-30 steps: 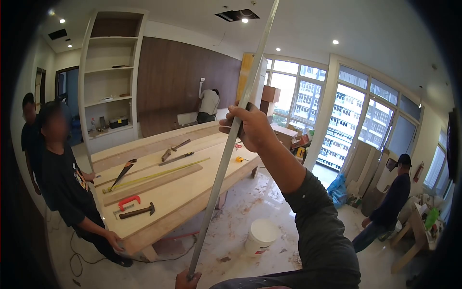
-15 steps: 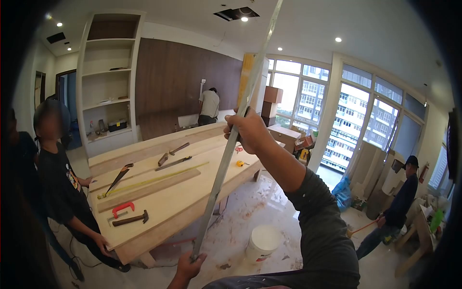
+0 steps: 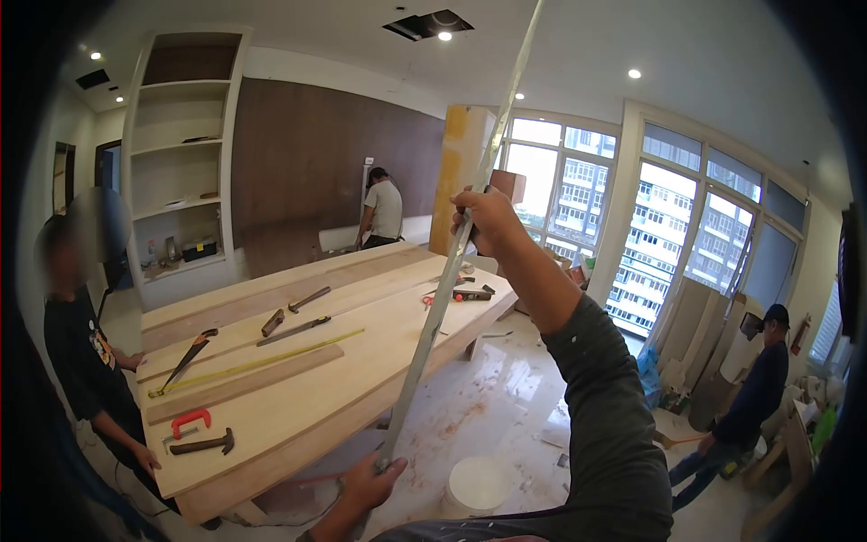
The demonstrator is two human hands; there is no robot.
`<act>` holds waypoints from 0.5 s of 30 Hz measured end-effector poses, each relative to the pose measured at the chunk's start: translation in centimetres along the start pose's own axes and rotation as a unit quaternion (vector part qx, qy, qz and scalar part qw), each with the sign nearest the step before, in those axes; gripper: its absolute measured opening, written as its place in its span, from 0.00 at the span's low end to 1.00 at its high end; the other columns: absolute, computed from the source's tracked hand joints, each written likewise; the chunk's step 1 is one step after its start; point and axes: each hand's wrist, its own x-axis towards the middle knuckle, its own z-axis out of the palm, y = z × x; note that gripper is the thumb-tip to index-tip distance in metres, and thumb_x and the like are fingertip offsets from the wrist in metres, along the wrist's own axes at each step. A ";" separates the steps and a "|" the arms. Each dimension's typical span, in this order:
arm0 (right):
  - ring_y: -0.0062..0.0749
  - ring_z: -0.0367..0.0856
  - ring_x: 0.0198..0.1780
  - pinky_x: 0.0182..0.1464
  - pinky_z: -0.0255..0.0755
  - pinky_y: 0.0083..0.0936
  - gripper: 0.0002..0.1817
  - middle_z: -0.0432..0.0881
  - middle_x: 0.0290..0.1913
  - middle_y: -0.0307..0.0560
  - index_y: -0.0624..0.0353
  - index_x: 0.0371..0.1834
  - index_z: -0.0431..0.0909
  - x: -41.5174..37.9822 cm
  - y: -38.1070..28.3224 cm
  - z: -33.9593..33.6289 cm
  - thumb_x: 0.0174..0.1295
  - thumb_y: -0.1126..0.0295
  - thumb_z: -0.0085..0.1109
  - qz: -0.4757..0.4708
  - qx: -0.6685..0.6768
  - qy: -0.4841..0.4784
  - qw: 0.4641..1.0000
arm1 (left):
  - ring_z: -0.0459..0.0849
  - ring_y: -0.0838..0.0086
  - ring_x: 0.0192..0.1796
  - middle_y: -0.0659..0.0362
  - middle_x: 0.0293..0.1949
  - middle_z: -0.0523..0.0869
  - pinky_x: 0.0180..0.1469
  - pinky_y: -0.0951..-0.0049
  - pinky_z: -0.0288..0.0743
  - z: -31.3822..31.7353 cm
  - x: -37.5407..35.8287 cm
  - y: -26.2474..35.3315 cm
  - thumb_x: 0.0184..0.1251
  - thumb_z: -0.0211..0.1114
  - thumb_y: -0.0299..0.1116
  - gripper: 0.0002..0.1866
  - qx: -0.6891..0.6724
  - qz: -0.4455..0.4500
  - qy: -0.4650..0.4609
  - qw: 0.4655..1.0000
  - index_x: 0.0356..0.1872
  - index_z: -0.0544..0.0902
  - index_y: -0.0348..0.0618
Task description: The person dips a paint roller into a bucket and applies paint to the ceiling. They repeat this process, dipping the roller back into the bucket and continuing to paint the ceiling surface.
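A long, flat greyish metal bar (image 3: 424,348) runs steeply across the view, its top leaning right toward the ceiling. My right hand (image 3: 489,219) is wrapped around it at about chest height or higher. Lower down, my left hand (image 3: 368,482) grips the bar close to its bottom end. Behind the bar is a large wooden worktable (image 3: 298,411). On it lie a hammer (image 3: 203,443), a red clamp (image 3: 191,420), a handsaw (image 3: 187,359), an extended yellow tape measure (image 3: 271,361) and a wooden strip (image 3: 248,383).
A white bucket (image 3: 479,486) stands on the littered floor below my arm. One person (image 3: 81,361) touches the table's left end. Another person (image 3: 384,210) bends near the brown wall panel, and a third person (image 3: 754,388) stands at right with a long handle.
The view has shifted, so the table appears farther left and the bucket lower. More tools now show at the table's right end. Both hands keep their hold on the bar.
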 end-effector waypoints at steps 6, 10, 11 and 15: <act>0.32 0.73 0.23 0.27 0.72 0.33 0.09 0.70 0.25 0.43 0.58 0.32 0.68 3.9 1.3 -3.8 0.56 0.76 0.61 -0.006 -0.008 0.001 1.000 | 0.78 0.58 0.28 0.49 0.24 0.81 0.36 0.61 0.72 3.3 5.0 -0.2 0.64 0.65 0.48 0.19 -0.024 0.012 0.002 1.000 0.34 0.81 0.37; 0.34 0.74 0.22 0.25 0.73 0.33 0.10 0.71 0.26 0.44 0.58 0.33 0.68 3.0 2.9 -3.5 0.55 0.77 0.61 -0.003 -0.036 -0.018 0.999 | 0.79 0.57 0.28 0.48 0.24 0.81 0.36 0.61 0.73 3.4 5.2 -1.6 0.64 0.66 0.47 0.19 0.026 0.023 0.000 0.999 0.34 0.81 0.37; 0.35 0.76 0.23 0.26 0.75 0.34 0.13 0.71 0.27 0.46 0.60 0.37 0.66 2.5 3.3 -3.3 0.55 0.77 0.61 0.003 -0.039 -0.032 0.999 | 0.80 0.57 0.29 0.48 0.25 0.82 0.37 0.61 0.73 3.3 4.9 -2.1 0.63 0.66 0.47 0.19 0.035 0.030 0.005 0.999 0.36 0.81 0.37; 0.39 0.82 0.30 0.32 0.82 0.36 0.20 0.73 0.33 0.53 0.65 0.46 0.60 -0.1 4.9 -1.3 0.56 0.77 0.61 0.022 -0.051 -0.068 0.996 | 0.84 0.55 0.35 0.47 0.31 0.86 0.42 0.62 0.76 3.0 3.2 -5.8 0.62 0.67 0.46 0.20 -0.005 0.046 0.022 0.999 0.42 0.83 0.37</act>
